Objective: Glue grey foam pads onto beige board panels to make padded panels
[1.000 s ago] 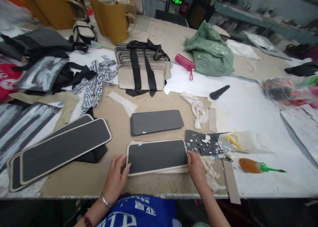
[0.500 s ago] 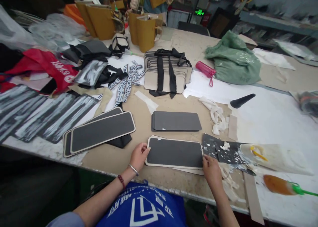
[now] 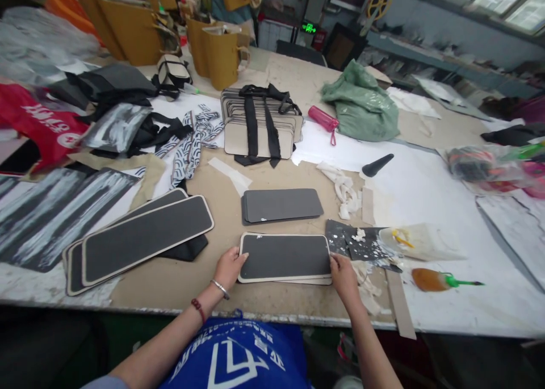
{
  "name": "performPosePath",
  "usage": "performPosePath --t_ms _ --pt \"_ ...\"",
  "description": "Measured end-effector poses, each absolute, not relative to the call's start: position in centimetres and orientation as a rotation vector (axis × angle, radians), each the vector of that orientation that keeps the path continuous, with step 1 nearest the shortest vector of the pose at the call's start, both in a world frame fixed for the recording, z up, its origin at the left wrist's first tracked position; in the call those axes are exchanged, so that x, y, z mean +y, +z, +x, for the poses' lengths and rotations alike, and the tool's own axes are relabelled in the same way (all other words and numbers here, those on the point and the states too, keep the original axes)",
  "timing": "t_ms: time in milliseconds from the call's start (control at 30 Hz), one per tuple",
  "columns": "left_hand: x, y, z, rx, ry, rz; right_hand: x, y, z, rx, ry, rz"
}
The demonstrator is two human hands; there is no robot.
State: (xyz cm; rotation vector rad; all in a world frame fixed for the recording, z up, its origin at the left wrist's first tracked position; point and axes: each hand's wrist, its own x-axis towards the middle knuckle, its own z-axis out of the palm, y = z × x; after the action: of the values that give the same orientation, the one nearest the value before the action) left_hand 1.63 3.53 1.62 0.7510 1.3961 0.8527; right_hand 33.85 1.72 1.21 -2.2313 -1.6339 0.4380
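Note:
A dark grey rectangular panel with a beige border (image 3: 284,256) lies in front of me over at least one more beige-edged piece. The fingers of my left hand (image 3: 229,270) pinch its left end, thumb on top. At the opposite end my right hand (image 3: 344,276) is closed on the edge. Just beyond is a small stack of plain dark grey rectangles (image 3: 283,205). Off to the left, several bordered panels (image 3: 147,238) overlap at a slant. What my fingertips touch underneath is hidden.
Farther back stands a bundle of beige boards (image 3: 259,136) tied with black strips. To the right are a paint-spotted black sheet (image 3: 340,238), an amber bottle with a green nozzle (image 3: 430,279) and a black tapered tool (image 3: 377,166). White-streaked black strips (image 3: 85,218) lie left.
The view has swung to the right, so things on the table appear farther left. Both hands keep hold of the same panel, which now sits more squarely over the piece beneath.

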Motion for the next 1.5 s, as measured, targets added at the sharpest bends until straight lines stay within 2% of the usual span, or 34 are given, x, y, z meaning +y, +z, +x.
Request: performPosePath --t_ms 367,767,1100,1500 --pt "3.9 1.7 -1.2 1.329 0.767 0.645 -0.1 2.7 32.4 -1.568 0.553 -2.184" --pt "4.0 0.9 -1.3 1.399 0.774 0.689 1.4 1.7 27.4 -1.793 0.379 -1.996" --pt "3.9 0.7 -1.4 1.407 0.785 0.68 4.8 2.8 18.7 -2.016 0.545 -1.733" --pt "3.6 1.4 -1.0 1.529 0.78 0.803 8.6 2.1 12.9 -2.212 0.271 -2.074"
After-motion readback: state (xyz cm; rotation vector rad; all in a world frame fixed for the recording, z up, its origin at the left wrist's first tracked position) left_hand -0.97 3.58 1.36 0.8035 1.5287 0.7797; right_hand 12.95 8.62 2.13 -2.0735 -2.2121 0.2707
